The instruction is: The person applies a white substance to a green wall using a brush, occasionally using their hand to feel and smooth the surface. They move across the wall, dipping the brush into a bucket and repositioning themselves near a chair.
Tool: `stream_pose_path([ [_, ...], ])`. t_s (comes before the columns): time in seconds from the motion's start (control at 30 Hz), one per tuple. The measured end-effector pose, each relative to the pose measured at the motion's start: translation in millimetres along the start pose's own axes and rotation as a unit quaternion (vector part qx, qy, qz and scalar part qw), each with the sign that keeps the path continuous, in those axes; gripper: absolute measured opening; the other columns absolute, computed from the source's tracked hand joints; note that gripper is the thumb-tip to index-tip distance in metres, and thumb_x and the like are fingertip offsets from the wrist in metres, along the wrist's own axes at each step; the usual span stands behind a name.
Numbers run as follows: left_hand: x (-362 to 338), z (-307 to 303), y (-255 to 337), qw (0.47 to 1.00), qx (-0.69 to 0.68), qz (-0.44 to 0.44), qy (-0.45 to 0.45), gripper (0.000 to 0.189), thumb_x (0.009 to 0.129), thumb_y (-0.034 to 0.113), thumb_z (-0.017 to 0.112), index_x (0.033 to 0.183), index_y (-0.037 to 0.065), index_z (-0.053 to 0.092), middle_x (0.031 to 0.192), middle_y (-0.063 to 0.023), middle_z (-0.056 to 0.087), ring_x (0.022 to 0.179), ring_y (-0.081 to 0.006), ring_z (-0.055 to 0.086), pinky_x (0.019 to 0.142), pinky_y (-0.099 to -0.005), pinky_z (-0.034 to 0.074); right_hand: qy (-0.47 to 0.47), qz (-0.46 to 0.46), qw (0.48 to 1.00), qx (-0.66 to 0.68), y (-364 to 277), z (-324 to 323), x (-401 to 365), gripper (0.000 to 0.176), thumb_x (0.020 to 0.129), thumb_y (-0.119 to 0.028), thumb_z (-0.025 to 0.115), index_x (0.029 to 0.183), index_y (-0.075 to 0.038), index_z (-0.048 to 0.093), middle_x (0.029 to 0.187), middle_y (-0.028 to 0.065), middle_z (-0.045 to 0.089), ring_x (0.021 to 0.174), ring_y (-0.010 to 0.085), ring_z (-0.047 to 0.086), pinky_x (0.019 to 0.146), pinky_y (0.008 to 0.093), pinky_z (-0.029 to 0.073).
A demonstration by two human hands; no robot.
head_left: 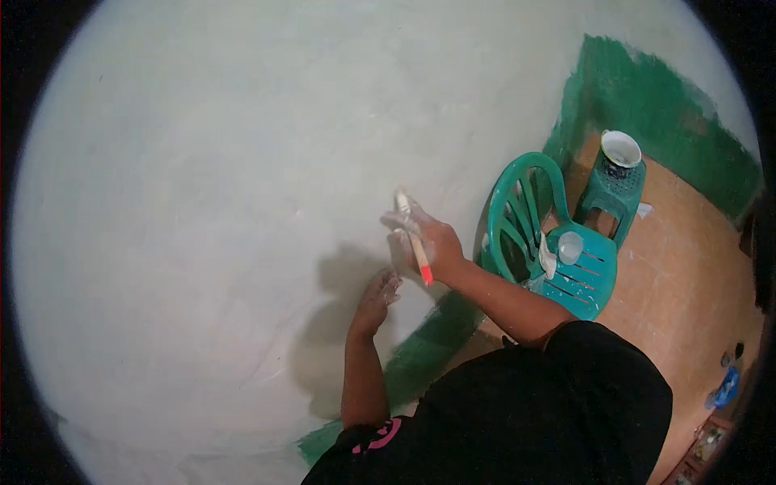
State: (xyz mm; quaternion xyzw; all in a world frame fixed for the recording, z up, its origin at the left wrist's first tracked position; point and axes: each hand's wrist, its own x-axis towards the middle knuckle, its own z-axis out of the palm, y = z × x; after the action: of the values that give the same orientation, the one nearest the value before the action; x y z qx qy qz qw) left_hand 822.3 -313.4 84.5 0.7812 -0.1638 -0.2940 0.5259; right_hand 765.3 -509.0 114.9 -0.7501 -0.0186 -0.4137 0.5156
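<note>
My right hand (434, 241) is closed around a paintbrush (415, 242) in front of the pale wall. The brush has a light wooden handle with a red end, which points down toward me. Its whitish head points up at the wall, and white smears cover my fingers. Lower and to the left, my left hand (376, 305) is raised close to the wall, its fingers loosely bent and apart from the brush. White spots mark those fingertips too, and nothing shows in that hand. Shadows of my arms fall on the whitish wall (202, 162).
To the right stands a green plastic chair (594, 283) with a clear cup (570, 247) and a white cloth (547, 257) on it. Behind it, a green stool (612, 194) bears a white pot (621, 149). A blue bag (727, 388) lies on the tan floor (659, 299). Green paint (638, 105) covers the lower wall.
</note>
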Motion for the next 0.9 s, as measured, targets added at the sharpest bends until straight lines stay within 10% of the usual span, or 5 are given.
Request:
stream_pose_path([
  [0.27, -62.7, -41.9, -26.5, 0.994, -0.090, 0.031, 0.059, 0.044, 0.092, 0.027, 0.049, 0.130, 0.005, 0.040, 0.126, -0.0092, 0.048, 0.116, -0.0220, 0.046, 0.092, -0.0348, 0.040, -0.341, -0.087, 0.935, -0.048, -12.6, 57.7, 2.7, 0.036, 0.084, -0.025, 0.054, 0.120, -0.023, 0.056, 0.130, 0.0122, 0.048, 0.098, 0.0310, 0.059, 0.084, 0.0336, 0.049],
  [0.57, -101.5, -74.4, -36.1, 0.991, -0.094, 0.062, 0.072, 0.042, 0.095, 0.025, 0.045, 0.131, 0.003, 0.038, 0.131, -0.0121, 0.047, 0.117, -0.0254, 0.047, 0.092, -0.0366, 0.040, 0.237, -0.182, 0.951, -0.083, -40.5, -15.1, 93.4, 0.035, 0.080, -0.011, 0.062, 0.115, -0.007, 0.058, 0.094, 0.0127, 0.065, 0.083, 0.0230, 0.064, 0.078, 0.0302, 0.050],
  [0.77, -97.4, -71.1, -35.8, 0.989, -0.120, 0.069, 0.048, 0.044, 0.094, 0.025, 0.047, 0.130, 0.001, 0.039, 0.130, -0.0123, 0.047, 0.116, -0.0251, 0.048, 0.092, -0.0360, 0.041, -0.123, -0.373, 0.917, -0.066, -56.4, 21.5, 33.5, 0.046, 0.069, -0.017, 0.065, 0.114, -0.013, 0.059, 0.111, 0.0096, 0.062, 0.100, 0.0251, 0.061, 0.084, 0.0334, 0.049],
  [0.83, -97.2, -68.2, -30.5, 0.990, -0.104, 0.075, 0.054, 0.045, 0.094, 0.026, 0.047, 0.130, 0.001, 0.038, 0.130, -0.0121, 0.047, 0.116, -0.0246, 0.048, 0.092, -0.0349, 0.041, -0.265, -0.169, 0.937, -0.151, -65.8, 21.0, 35.3, 0.030, 0.077, -0.013, 0.062, 0.107, -0.007, 0.063, 0.109, 0.0127, 0.062, 0.099, 0.0301, 0.061, 0.084, 0.0341, 0.049],
  [0.9, -96.2, -66.9, -25.8, 0.990, -0.105, 0.075, 0.055, 0.045, 0.094, 0.026, 0.048, 0.130, 0.001, 0.038, 0.130, -0.0122, 0.047, 0.116, -0.0244, 0.048, 0.092, -0.0346, 0.041, -0.090, -0.297, 0.948, -0.072, -26.4, 9.7, 65.6, 0.025, 0.080, -0.009, 0.061, 0.105, -0.006, 0.062, 0.107, 0.0128, 0.063, 0.095, 0.0278, 0.062, 0.081, 0.0317, 0.050],
])
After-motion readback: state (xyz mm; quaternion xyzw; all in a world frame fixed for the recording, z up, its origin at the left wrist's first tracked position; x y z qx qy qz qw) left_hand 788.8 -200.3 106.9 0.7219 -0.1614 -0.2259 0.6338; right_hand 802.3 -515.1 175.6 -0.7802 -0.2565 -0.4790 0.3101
